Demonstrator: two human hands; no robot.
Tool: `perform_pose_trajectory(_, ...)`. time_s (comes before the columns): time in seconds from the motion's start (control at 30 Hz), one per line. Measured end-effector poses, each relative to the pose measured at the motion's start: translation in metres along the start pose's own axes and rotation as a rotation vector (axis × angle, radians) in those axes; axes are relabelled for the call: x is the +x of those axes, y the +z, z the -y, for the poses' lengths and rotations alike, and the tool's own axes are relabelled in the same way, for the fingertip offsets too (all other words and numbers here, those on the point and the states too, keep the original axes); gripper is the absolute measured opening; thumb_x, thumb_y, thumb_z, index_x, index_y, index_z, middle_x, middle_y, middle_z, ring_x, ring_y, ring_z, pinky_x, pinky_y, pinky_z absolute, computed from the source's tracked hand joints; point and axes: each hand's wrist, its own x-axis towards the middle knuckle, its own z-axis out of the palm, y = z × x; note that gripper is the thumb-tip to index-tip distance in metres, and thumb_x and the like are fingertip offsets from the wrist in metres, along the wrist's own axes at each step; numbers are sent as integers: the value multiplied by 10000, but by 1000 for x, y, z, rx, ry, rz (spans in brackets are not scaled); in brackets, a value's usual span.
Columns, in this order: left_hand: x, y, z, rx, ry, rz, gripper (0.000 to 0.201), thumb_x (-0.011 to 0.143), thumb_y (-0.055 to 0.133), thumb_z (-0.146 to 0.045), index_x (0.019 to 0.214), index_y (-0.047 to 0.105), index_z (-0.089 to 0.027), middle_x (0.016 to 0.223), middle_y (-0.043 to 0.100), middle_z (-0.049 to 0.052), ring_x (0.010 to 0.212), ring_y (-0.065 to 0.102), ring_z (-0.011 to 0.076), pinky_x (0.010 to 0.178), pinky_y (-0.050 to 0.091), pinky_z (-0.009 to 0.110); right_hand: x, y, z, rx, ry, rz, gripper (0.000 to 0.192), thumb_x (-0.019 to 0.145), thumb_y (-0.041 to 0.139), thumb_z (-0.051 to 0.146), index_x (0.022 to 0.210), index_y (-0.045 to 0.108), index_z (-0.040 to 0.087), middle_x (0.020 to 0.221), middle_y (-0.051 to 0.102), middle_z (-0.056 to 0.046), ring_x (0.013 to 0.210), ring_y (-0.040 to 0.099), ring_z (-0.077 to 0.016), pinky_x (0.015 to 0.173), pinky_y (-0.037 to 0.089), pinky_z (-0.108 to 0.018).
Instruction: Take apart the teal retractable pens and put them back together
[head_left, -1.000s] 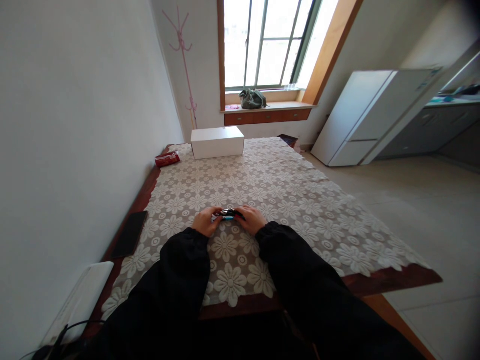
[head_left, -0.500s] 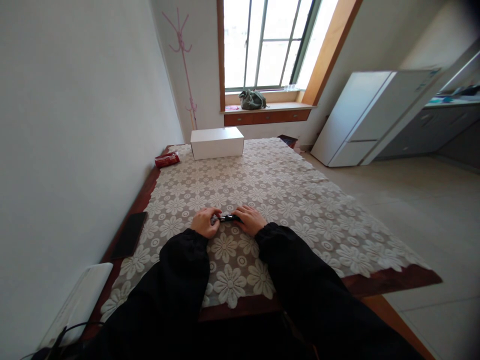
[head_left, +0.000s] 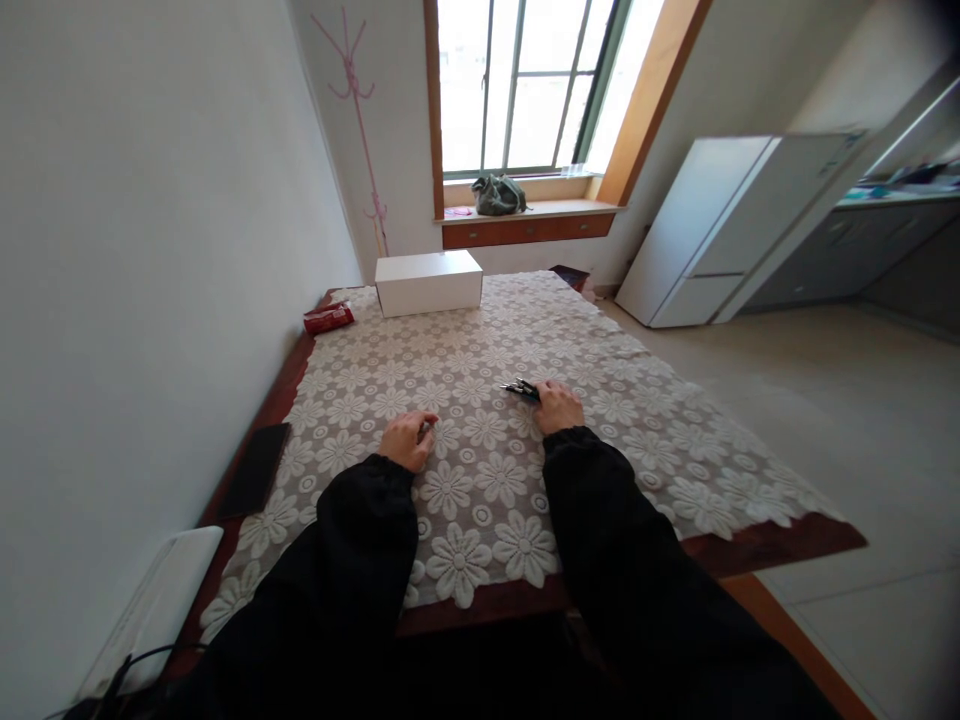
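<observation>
My right hand [head_left: 560,407] rests on the lace tablecloth [head_left: 480,480] and grips a small bundle of dark pens [head_left: 519,388], whose tips stick out to the left past my fingers. My left hand [head_left: 406,439] lies apart from it, further left and nearer to me. Its fingers are curled in against the cloth, and I cannot make out anything inside them. Both arms are in black sleeves.
A white box [head_left: 428,282] stands at the table's far end, with a red packet [head_left: 328,318] to its left. A black phone [head_left: 255,482] lies by the left edge, near the wall. A white device [head_left: 154,610] with a cable sits at the near left corner. A white fridge [head_left: 712,230] stands to the right.
My hands were together on the bundle in the middle. Now they have parted: my right hand has carried the pens away to the right, and my left hand stays behind with fingers curled.
</observation>
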Motion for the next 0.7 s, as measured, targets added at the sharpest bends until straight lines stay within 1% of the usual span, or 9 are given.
perform_pose_trajectory(0.1,0,0,0,-11,2,1,214,799,586,-206,992,678,-226,976,702,59,904,624,233,896,465,381,-1,6,-3,-7,22,-10,427,870,539,193,1297,547,195,1233,568,-168,1158,483,-332,990,335,-497)
perform_pose_trajectory(0.2,0,0,0,7,10,3,209,802,591,-207,991,679,-228,987,702,58,906,626,228,890,470,375,-2,13,0,-3,11,-39,525,889,496,205,1409,427,182,1374,493,-180,1234,428,-342,1060,221,-623)
perform_pose_trajectory(0.33,0,0,1,30,24,8,211,805,593,-211,995,684,-223,996,702,63,909,630,229,885,479,374,-5,18,3,-11,-41,-7,619,908,485,259,1491,288,193,1521,333,-167,1348,318,-349,1086,154,-668)
perform_pose_trajectory(0.43,0,0,1,37,23,14,219,803,591,-205,1001,682,-221,1003,708,61,913,633,230,883,479,373,-6,15,6,-26,-121,-30,632,908,506,322,1493,291,216,1563,257,-144,1413,208,-368,1086,148,-681)
perform_pose_trajectory(0.5,0,0,0,30,17,16,213,810,589,-215,1003,678,-225,1007,714,53,916,637,226,882,478,368,-6,8,12,40,-202,-80,584,904,514,332,1458,363,228,1551,285,-136,1420,200,-369,1093,178,-659)
perform_pose_trajectory(0.53,0,0,0,18,18,18,207,819,585,-224,1004,677,-226,1010,717,49,917,639,222,882,479,363,-7,4,17,119,-250,-106,535,907,509,333,1423,416,228,1523,336,-139,1402,246,-362,1093,219,-627)
perform_pose_trajectory(0.6,0,0,0,-20,31,19,193,841,574,-248,1005,674,-229,1016,721,42,921,645,211,880,483,350,-9,-3,31,384,-353,-121,406,931,469,355,1310,525,219,1356,519,-145,1265,445,-315,1036,367,-510)
perform_pose_trajectory(0.67,1,0,-1,-65,52,11,180,857,572,-277,998,676,-235,1010,725,38,924,650,205,879,487,342,-14,-7,49,730,-375,-22,347,968,389,415,1154,583,197,943,653,-94,877,612,-220,806,500,-371)
perform_pose_trajectory(0.7,1,0,-2,-88,62,2,174,862,576,-293,990,679,-236,1002,727,38,922,652,204,880,489,343,-17,-7,59,887,-353,85,374,982,340,454,1101,576,190,734,606,-38,673,581,-178,659,497,-315)
